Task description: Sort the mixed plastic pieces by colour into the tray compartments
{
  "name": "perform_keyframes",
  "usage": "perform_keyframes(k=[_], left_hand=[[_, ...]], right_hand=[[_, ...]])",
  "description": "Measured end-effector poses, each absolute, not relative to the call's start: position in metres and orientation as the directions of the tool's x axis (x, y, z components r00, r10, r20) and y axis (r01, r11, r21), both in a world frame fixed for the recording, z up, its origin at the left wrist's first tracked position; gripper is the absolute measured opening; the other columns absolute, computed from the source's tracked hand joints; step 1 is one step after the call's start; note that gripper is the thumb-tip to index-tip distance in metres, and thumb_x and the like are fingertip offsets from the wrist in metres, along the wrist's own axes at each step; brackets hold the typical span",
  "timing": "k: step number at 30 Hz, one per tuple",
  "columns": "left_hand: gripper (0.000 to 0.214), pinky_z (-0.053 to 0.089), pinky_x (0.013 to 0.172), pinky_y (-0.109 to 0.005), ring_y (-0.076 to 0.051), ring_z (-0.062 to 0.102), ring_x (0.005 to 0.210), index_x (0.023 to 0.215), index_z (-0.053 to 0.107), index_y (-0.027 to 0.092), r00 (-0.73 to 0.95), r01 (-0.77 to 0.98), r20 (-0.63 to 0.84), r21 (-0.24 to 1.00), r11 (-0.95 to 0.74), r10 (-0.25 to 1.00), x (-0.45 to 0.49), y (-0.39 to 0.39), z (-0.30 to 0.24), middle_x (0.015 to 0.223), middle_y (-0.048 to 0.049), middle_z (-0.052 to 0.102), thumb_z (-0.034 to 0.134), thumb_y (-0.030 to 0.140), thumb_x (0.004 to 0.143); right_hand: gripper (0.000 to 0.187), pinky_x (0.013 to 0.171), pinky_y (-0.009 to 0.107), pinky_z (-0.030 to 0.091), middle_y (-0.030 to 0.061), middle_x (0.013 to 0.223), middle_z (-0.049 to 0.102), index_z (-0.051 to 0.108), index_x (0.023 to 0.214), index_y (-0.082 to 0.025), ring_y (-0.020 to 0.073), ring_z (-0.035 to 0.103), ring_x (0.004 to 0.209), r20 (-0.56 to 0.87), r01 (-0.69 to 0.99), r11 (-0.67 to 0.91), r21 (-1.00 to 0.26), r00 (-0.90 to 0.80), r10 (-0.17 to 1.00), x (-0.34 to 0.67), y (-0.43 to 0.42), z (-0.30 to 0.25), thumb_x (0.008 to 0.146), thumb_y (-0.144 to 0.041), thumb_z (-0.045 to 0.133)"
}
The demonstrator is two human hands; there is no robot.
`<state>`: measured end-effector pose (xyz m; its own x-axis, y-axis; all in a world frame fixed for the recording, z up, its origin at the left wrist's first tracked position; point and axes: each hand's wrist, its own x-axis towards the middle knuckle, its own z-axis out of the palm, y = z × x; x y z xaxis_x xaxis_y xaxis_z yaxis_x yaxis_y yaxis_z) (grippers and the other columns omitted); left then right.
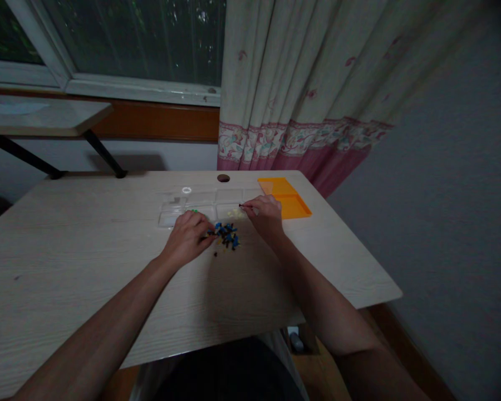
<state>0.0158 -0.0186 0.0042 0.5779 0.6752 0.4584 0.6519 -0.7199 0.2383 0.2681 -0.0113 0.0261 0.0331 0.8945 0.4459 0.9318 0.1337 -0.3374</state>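
A small heap of blue and black pieces (226, 234) lies on the wooden table (87, 262). My left hand (188, 235) rests beside the heap's left edge, fingers curled in a pinch on a small piece, with a green bit showing above the knuckles. My right hand (265, 213) is closed in a pinch on a tiny dark piece, held over a clear compartment box (204, 205) that has pale yellow pieces (234, 213) in one cell.
An orange tray (286, 197) lies at the table's far right, beside the clear box. A round cable hole (223, 178) sits at the far edge. A second table (37, 117), the window and a curtain (300, 83) stand behind. The right table edge drops to the floor.
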Motion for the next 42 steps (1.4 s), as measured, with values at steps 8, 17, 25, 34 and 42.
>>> perform_keyframes(k=[8, 17, 25, 34, 42], left_hand=[[0.017, 0.038, 0.086, -0.041, -0.025, 0.048, 0.101, 0.099, 0.069, 0.024, 0.638, 0.608, 0.41, 0.25, -0.753, 0.652, 0.015, -0.02, 0.006, 0.101, -0.0065, 0.06, 0.062, 0.036, 0.088], [0.012, 0.039, 0.085, -0.04, -0.024, 0.048, 0.099, 0.088, 0.066, 0.022, 0.653, 0.597, 0.418, 0.23, -0.768, 0.632, 0.017, -0.019, 0.004, 0.098, -0.0062, 0.061, 0.058, 0.031, 0.091], [0.018, 0.038, 0.083, -0.04, -0.024, 0.049, 0.097, 0.098, 0.068, 0.022, 0.634, 0.622, 0.457, 0.177, -0.763, 0.624, 0.011, -0.017, 0.007, 0.097, -0.0074, 0.062, 0.051, 0.028, 0.094], [0.017, 0.037, 0.079, -0.041, -0.027, 0.048, 0.097, 0.094, 0.066, 0.021, 0.65, 0.666, 0.403, 0.107, -0.738, 0.644, 0.01, -0.023, 0.017, 0.095, -0.0078, 0.059, 0.062, 0.036, 0.088], [0.016, 0.036, 0.08, -0.039, -0.026, 0.048, 0.099, 0.098, 0.065, 0.023, 0.678, 0.658, 0.347, 0.107, -0.745, 0.648, 0.012, -0.023, 0.014, 0.097, -0.0064, 0.059, 0.06, 0.036, 0.09]], right_hand=[[0.025, 0.085, 0.041, 0.029, 0.0109, 0.105, 0.069, 0.077, 0.095, -0.023, 0.0279, 0.046, 0.104, 0.364, 0.98, -0.057, -0.191, 0.125, 0.923, 0.289, -0.004, 0.029, 0.091, -0.031, 0.054], [0.027, 0.084, 0.041, 0.032, 0.0127, 0.108, 0.068, 0.077, 0.096, -0.023, 0.0299, 0.048, 0.106, 0.26, 0.981, -0.134, -0.141, 0.167, 0.951, 0.294, -0.001, 0.026, 0.091, -0.034, 0.053], [0.034, 0.083, 0.04, 0.032, 0.0138, 0.109, 0.067, 0.075, 0.103, -0.021, 0.0297, 0.048, 0.105, 0.284, 0.985, -0.12, -0.121, 0.15, 0.947, 0.291, -0.005, 0.029, 0.095, -0.033, 0.044], [0.034, 0.083, 0.039, 0.03, 0.0114, 0.105, 0.069, 0.075, 0.097, -0.021, 0.0273, 0.049, 0.101, 0.381, 0.99, -0.048, -0.133, 0.096, 0.919, 0.282, -0.01, 0.034, 0.096, -0.034, 0.044], [0.028, 0.082, 0.037, 0.028, 0.0081, 0.103, 0.071, 0.075, 0.096, -0.023, 0.0255, 0.049, 0.1, 0.404, 0.985, -0.017, -0.169, 0.085, 0.911, 0.28, -0.01, 0.033, 0.094, -0.033, 0.048]])
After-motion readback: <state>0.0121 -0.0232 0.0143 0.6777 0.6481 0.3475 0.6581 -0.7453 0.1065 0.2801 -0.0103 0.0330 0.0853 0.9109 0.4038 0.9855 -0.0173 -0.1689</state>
